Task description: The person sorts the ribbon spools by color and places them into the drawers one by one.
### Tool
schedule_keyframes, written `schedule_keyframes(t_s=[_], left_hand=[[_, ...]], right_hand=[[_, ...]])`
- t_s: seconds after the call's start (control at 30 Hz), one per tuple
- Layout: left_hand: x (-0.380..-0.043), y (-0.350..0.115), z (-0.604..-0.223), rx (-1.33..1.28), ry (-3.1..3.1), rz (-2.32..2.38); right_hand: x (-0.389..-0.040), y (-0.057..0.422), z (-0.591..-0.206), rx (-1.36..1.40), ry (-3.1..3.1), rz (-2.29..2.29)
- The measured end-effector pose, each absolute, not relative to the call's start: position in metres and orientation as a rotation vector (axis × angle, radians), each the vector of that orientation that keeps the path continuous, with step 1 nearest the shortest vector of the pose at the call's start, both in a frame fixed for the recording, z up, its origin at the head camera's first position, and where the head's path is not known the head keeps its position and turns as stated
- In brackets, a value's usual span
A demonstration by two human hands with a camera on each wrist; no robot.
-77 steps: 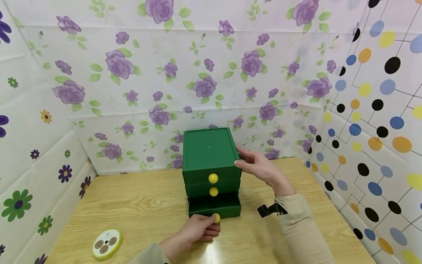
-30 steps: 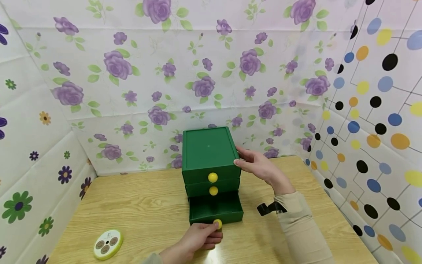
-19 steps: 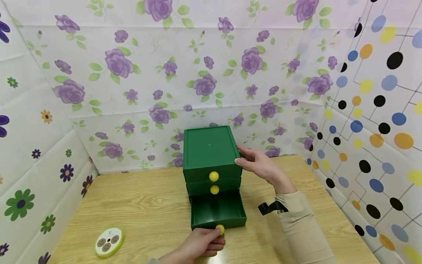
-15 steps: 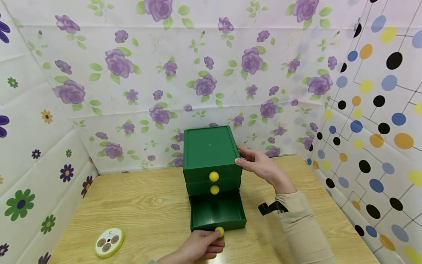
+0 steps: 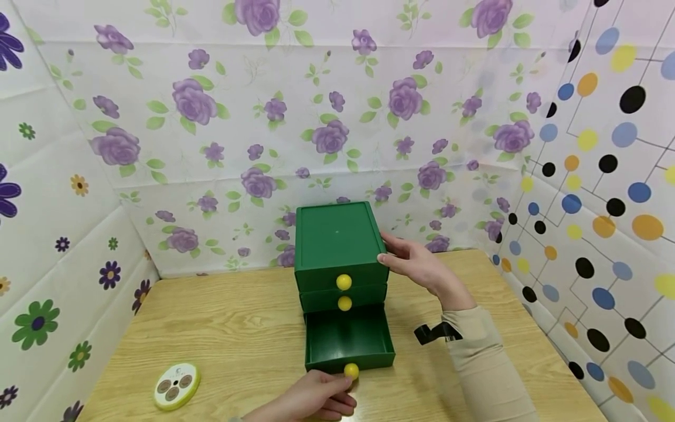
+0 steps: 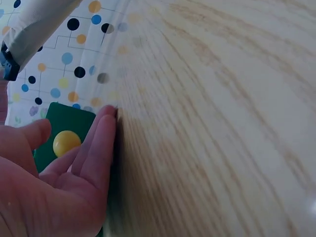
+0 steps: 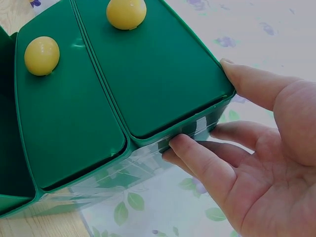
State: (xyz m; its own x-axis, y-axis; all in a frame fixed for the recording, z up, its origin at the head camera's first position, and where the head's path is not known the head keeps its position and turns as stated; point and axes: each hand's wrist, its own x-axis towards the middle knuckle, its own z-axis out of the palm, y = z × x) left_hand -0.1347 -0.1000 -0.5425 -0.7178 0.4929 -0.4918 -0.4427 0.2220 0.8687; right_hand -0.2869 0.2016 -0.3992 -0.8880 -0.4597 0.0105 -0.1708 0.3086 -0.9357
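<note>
A green drawer cabinet (image 5: 337, 234) with round yellow knobs stands on the table. Its bottom drawer (image 5: 345, 337) is pulled out toward me, the green floor showing, while the upper two are closed. My left hand (image 5: 316, 395) is just in front of that drawer. In the left wrist view its thumb is apart from the yellow knob (image 6: 66, 143), and its fingers lie extended beside the knob near the tabletop. My right hand (image 5: 416, 266) rests against the cabinet's right side, thumb at the upper edge; in the right wrist view, fairly straight fingers (image 7: 202, 163) touch the side wall.
A round white disc with a yellow-green rim (image 5: 177, 385) and brown circles lies on the wooden table (image 5: 232, 328) at front left. Behind stands a floral sheet (image 5: 253, 117); a dotted sheet (image 5: 606, 234) borders the right. A black strap piece (image 5: 429, 334) sticks out at the right wrist.
My left hand has pulled the bottom drawer out toward me by its knob, and its thumb has since come off the knob, slightly downward. The right hand has stayed at the cabinet's side.
</note>
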Motion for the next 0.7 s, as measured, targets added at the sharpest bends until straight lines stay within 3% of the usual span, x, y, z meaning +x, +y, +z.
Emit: schedule_keyframes(t_s=[0.43,0.7], left_hand=[[-0.15,-0.168,-0.512,0.536,1.547,1.539],[-0.154,-0.226,-0.489,0.608,1.652,1.685]], right_hand=[[-0.285,0.2,-0.398,-0.58,2.322,-1.606],[-0.286,0.201,-0.4,-0.567,2.348,-1.599]])
